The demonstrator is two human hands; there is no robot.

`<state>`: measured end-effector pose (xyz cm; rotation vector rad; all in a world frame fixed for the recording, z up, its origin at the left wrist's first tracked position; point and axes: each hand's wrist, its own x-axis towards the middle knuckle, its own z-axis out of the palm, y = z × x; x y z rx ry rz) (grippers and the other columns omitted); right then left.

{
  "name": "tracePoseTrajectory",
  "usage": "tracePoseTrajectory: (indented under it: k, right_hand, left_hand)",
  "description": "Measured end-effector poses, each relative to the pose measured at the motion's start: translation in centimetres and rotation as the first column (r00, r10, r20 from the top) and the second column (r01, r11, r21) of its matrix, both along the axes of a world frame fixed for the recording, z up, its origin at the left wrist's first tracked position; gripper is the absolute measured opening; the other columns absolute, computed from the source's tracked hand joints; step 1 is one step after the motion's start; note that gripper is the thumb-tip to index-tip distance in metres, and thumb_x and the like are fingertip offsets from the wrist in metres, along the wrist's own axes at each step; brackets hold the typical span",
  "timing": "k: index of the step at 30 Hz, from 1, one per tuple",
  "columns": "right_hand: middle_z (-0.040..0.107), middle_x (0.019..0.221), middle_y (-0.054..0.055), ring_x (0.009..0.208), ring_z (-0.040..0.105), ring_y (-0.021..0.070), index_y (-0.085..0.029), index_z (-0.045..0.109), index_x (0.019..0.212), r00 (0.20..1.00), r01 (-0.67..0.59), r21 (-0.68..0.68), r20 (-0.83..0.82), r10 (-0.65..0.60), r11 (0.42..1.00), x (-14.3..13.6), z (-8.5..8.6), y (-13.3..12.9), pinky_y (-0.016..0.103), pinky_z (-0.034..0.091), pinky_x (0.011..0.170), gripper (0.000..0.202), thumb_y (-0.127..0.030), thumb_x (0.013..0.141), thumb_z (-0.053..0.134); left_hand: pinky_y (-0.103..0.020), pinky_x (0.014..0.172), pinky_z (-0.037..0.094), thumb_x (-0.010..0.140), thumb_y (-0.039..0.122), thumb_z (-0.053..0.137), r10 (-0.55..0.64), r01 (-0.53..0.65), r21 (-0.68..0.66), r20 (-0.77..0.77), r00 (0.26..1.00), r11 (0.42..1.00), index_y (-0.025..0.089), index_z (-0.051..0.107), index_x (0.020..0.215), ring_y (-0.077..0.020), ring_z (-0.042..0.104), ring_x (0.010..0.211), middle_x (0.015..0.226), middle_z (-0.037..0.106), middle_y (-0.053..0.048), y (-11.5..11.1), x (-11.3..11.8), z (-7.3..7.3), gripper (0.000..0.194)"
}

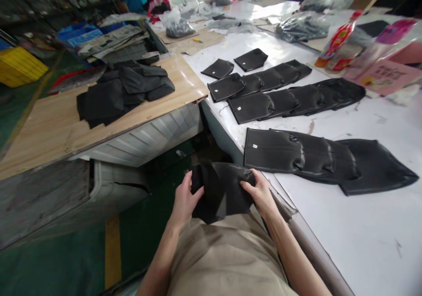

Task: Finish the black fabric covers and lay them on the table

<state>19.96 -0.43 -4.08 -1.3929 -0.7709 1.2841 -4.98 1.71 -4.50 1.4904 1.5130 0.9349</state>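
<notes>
Two hands, left (pixel 187 197) and right (pixel 260 194), each pinch one side of one black piece (pixel 224 190), thumbs on top, over the lap; at right, one white table (pixel 362 225) bears three overlapping rows (pixel 296 155) and two single pieces (pixel 249 60), far; at left, one pile (pixel 127 89) on one board (pixel 165 124).

The only view comes from a camera on the person's head, facing forward and down over the lap to the two hands (pixel 222 190), close below. The white tabletop (pixel 356 230) runs from near at right into the distance; the far background looks soft, perhaps blurred. No second view shares the scene.
</notes>
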Motion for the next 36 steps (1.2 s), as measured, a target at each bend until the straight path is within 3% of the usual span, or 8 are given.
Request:
tracePoseTrajectory:
  k: [7,10,13,16,19,22,29,36]
  right_hand:
    - [0.072,0.096,0.0,0.078,0.065,0.0172,-0.027,0.06,0.116,0.976,-0.011,-0.071,-0.219,-0.005,0.997,-0.6,-0.8,0.3,0.024,0.049,0.067,0.045,-0.044,0.077,0.077]
    - [0.073,0.1,0.001,0.086,0.066,0.0186,-0.028,0.06,0.123,0.976,0.026,-0.052,-0.216,-0.037,0.998,-0.1,-0.8,0.2,0.026,0.051,0.074,0.049,-0.06,0.086,0.062]
    - [0.072,0.111,0.005,0.101,0.065,0.0227,-0.026,0.064,0.118,0.979,-0.006,0.031,-0.204,0.012,0.999,0.4,-0.7,-0.2,0.03,0.051,0.085,0.057,-0.07,0.081,0.062]
    - [0.07,0.112,0.004,0.104,0.063,0.0234,-0.025,0.068,0.106,0.983,-0.047,0.101,-0.175,0.064,0.994,0.6,-0.5,-0.4,0.029,0.049,0.087,0.05,-0.058,0.07,0.08]
    - [0.068,0.094,0.0,0.086,0.06,0.0172,-0.023,0.066,0.087,0.985,0.004,0.074,-0.173,0.009,0.997,0.4,-0.5,-0.4,0.024,0.045,0.077,0.029,-0.044,0.075,0.081]
    - [0.062,0.079,-0.001,0.073,0.052,0.0148,-0.021,0.062,0.076,0.98,0.075,0.046,-0.19,-0.065,0.996,0.0,-0.5,-0.1,0.024,0.04,0.069,0.028,-0.043,0.078,0.078]
    - [0.053,0.075,-0.003,0.071,0.045,0.0146,-0.022,0.056,0.074,0.97,0.145,0.072,-0.206,-0.127,0.987,-0.7,-0.3,0.1,0.025,0.035,0.067,0.029,-0.042,0.081,0.075]
    - [0.049,0.074,-0.004,0.071,0.043,0.0149,-0.023,0.051,0.076,0.992,0.117,0.135,-0.059,-0.11,0.984,-0.6,-0.2,0.0,0.026,0.035,0.068,0.03,-0.045,0.09,0.065]
  left_hand:
    - [-0.034,0.075,0.059,0.074,0.043,0.08,0.114,-0.09,-0.185,0.119,0.986,0.979,0.014,0.076,0.095,-0.0272,0.074,0.084,0.091,0.079,-0.009,0.6,0.7,0.9,0.036]
    - [-0.032,0.074,0.059,0.074,0.042,0.081,0.146,-0.083,-0.247,0.246,0.958,0.965,0.014,0.076,0.095,-0.0262,0.075,0.084,0.092,0.08,-0.008,0.4,0.5,1.1,0.035]
    - [-0.032,0.076,0.059,0.074,0.042,0.082,0.167,-0.096,-0.255,0.276,0.947,0.962,0.014,0.076,0.096,-0.0256,0.075,0.086,0.095,0.08,-0.008,0.3,0.7,1.4,0.036]
    - [-0.032,0.076,0.059,0.072,0.042,0.083,0.199,-0.128,-0.255,0.277,0.94,0.959,0.013,0.076,0.098,-0.026,0.075,0.087,0.095,0.08,-0.009,0.2,1.1,1.8,0.04]
    - [-0.033,0.078,0.059,0.071,0.043,0.083,0.203,-0.134,-0.254,0.269,0.942,0.958,0.012,0.076,0.098,-0.0265,0.074,0.087,0.095,0.08,-0.01,0.1,1.3,2.1,0.042]
    - [-0.034,0.081,0.058,0.071,0.045,0.083,0.203,-0.134,-0.251,0.273,0.94,0.959,0.012,0.076,0.099,-0.0272,0.074,0.09,0.097,0.079,-0.01,0.0,1.2,2.0,0.044]
    - [-0.03,0.077,0.055,0.081,0.049,0.074,0.151,-0.097,-0.2,0.275,0.949,0.975,0.013,0.076,0.098,-0.0233,0.07,0.084,0.088,0.077,-0.007,0.0,0.2,0.6,0.04]
    - [-0.022,0.06,0.042,0.088,0.054,0.064,0.15,-0.136,-0.095,0.165,0.975,0.986,0.015,0.066,0.073,-0.0131,0.053,0.064,0.065,0.059,0.001,0.1,-0.5,-0.3,0.041]
